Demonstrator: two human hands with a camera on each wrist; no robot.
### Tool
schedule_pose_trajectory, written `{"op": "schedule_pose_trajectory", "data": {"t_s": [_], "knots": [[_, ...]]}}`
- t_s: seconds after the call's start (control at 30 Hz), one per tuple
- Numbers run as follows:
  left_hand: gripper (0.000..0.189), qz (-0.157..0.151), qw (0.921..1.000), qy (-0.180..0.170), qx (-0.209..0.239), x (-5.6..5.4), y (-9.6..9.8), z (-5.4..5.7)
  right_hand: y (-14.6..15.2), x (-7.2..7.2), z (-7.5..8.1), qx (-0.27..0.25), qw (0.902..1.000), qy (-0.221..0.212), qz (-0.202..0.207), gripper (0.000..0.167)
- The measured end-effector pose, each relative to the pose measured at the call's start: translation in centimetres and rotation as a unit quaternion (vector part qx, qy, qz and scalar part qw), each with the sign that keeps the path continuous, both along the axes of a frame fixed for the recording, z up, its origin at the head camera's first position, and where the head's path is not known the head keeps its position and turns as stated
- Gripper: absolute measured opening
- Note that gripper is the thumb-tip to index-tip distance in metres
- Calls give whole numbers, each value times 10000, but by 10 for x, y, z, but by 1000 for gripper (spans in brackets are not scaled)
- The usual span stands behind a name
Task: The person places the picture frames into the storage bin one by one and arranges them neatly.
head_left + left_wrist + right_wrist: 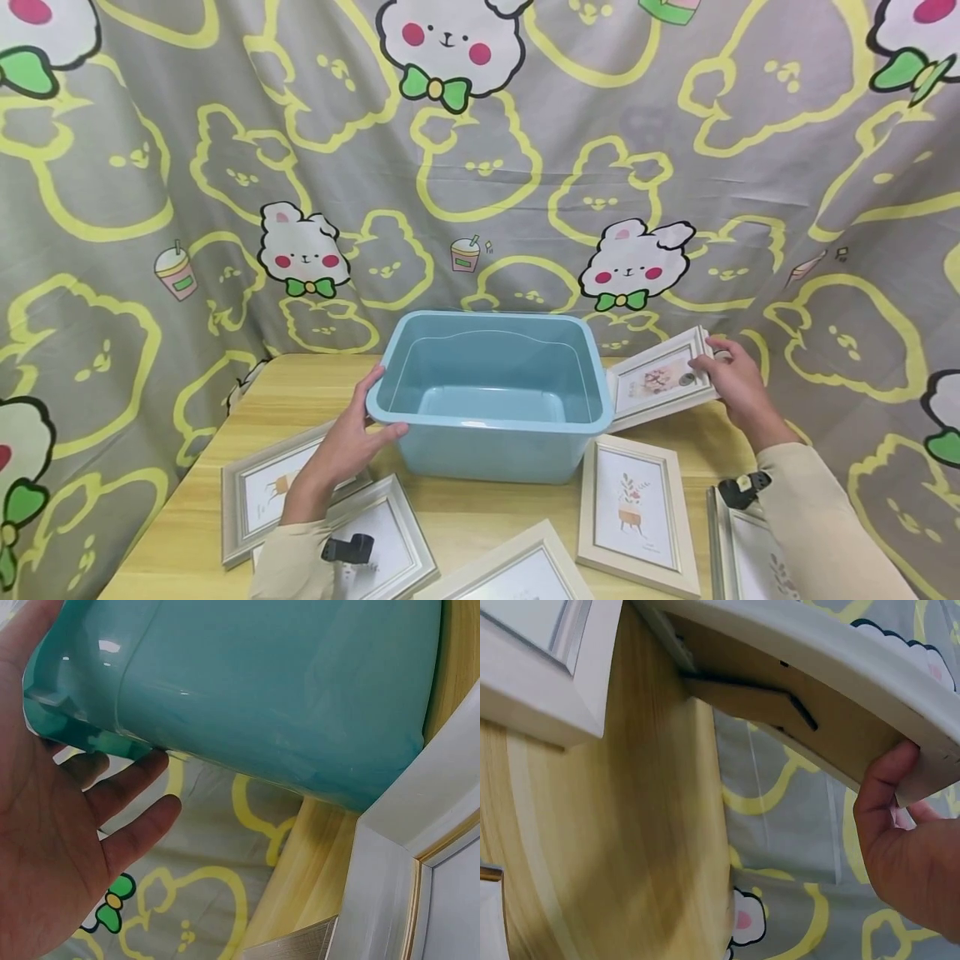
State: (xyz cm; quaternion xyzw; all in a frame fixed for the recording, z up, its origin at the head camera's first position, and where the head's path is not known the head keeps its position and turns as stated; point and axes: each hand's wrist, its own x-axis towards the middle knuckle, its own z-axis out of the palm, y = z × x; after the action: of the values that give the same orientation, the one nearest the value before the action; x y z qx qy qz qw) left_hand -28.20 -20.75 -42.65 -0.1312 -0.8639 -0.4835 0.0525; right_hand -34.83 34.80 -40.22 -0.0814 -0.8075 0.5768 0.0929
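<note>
A light-blue plastic tub [487, 454] stands on the table, and no contents show inside it. My left hand [350, 446] holds its near left rim corner, the thumb over the front rim; in the left wrist view the fingers [135, 784] reach under the rim. My right hand [738, 387] grips the right end of a white picture frame [622, 408] with a floral print. That frame is tilted, its right end raised off the table, beside the tub's right wall. Its brown backing [840, 739] and stand show in the right wrist view.
Several more picture frames lie face up on the wooden table [292, 379]: a grey one [236, 508] and a silver one [408, 533] at left, cream ones [592, 500] in front, another [723, 542] under the right forearm. A patterned curtain [480, 200] hangs behind.
</note>
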Motion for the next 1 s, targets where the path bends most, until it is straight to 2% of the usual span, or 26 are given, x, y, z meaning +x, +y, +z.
{"op": "schedule_pose_trajectory", "data": {"t_s": [0.13, 0.37, 0.53, 0.87, 1.0], "knots": [[94, 2, 10000, 9, -26, 0, 0, 0, -2, 0, 2, 132, 9998, -17, -131, 61], [94, -17, 10000, 22, 24, 0, -1, 0, -5, 1, 7, 829, 9952, 53, -512, 60], [94, -50, 10000, 47, 52, 0, 0, 1, -10, 5, 15, 1203, 9909, 148, -588, 60], [94, -60, 10000, 58, 48, 0, -1, 2, -20, 13, 33, 1295, 9905, 277, -369, 61], [94, -58, 10000, 58, 49, 0, 0, 1, -21, 17, 41, 1307, 9897, 388, -444, 59]]}}
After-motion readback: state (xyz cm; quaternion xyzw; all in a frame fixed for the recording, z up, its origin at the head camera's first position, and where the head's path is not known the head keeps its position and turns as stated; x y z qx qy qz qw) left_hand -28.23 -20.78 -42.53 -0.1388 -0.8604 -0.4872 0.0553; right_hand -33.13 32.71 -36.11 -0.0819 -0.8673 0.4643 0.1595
